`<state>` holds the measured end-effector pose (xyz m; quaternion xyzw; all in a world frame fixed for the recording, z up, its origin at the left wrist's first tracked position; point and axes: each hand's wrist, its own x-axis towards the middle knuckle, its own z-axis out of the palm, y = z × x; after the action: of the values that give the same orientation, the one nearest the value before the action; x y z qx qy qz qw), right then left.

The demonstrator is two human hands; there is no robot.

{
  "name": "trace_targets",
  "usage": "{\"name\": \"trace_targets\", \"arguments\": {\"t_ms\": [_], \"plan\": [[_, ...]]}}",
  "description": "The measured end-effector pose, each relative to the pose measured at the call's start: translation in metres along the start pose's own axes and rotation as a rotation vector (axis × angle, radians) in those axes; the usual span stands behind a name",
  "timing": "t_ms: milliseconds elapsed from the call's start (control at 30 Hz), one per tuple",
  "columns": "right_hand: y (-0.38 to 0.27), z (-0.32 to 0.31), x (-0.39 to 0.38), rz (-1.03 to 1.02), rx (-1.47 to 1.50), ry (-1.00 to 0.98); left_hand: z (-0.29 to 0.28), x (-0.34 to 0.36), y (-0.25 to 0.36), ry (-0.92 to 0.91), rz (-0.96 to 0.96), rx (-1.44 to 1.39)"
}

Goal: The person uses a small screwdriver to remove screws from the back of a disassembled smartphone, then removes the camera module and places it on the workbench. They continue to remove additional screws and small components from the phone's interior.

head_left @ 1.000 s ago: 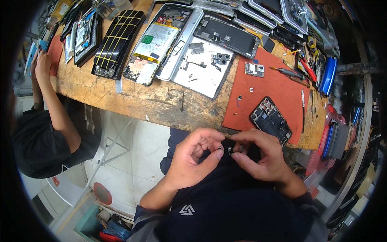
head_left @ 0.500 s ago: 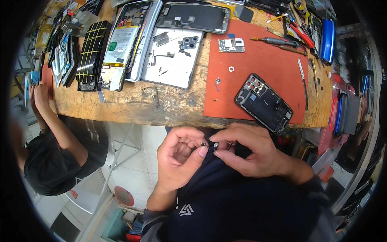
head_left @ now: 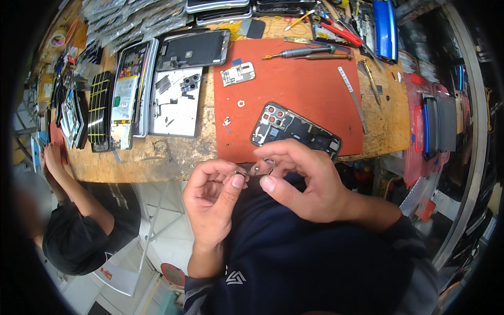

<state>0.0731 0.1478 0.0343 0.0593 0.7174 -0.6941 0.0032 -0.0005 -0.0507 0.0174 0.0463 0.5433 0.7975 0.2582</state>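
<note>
The grip of the left hand [head_left: 212,197] pinches a small dark part [head_left: 241,173] between thumb and fingertips, just off the near edge of the desk. A thin bent strip [head_left: 271,168] runs from it toward the right hand [head_left: 310,184], whose thumb and forefinger stand apart; whether they grasp the strip, I cannot tell.

The wooden desk [head_left: 157,169] is scuffed and stained along its near edge. On its red mat [head_left: 304,79] lie an open phone housing [head_left: 310,137], a circuit board [head_left: 238,74] and a grey screwdriver [head_left: 307,51]. A co-worker [head_left: 81,231] sits at the left; pale floor tiles [head_left: 173,236] show below.

A battery [head_left: 124,94] in an opened phone bears fine print, too small to read, and a green mark. The dark shirt [head_left: 315,262] has a white angular emblem.

That opened phone lies by a pale-rimmed tray [head_left: 145,92]. To its right, a white panel [head_left: 173,121] carries a camera module [head_left: 190,82] and small loose parts. Plastic packets [head_left: 136,23] pile up at the far left.
</note>
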Motion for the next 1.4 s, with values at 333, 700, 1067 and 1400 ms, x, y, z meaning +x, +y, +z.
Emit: {"name": "trace_targets", "arguments": {"t_ms": [333,700,1067,1400], "plan": [[0.006,-0.002,0.004,0.093,0.264,0.050,0.011,0.005,0.006,-0.045,0.019,0.117],[0.017,0.005,0.015,-0.637,-0.527,0.283,0.017,0.013,0.004,-0.022,-0.087,0.096],[0.032,-0.005,0.018,-1.032,-0.939,0.285,0.021,0.016,0.001,-0.040,-0.096,0.033],[0.028,-0.016,0.019,-0.990,-0.904,0.215,0.018,0.024,0.000,-0.056,-0.199,-0.045]]}}
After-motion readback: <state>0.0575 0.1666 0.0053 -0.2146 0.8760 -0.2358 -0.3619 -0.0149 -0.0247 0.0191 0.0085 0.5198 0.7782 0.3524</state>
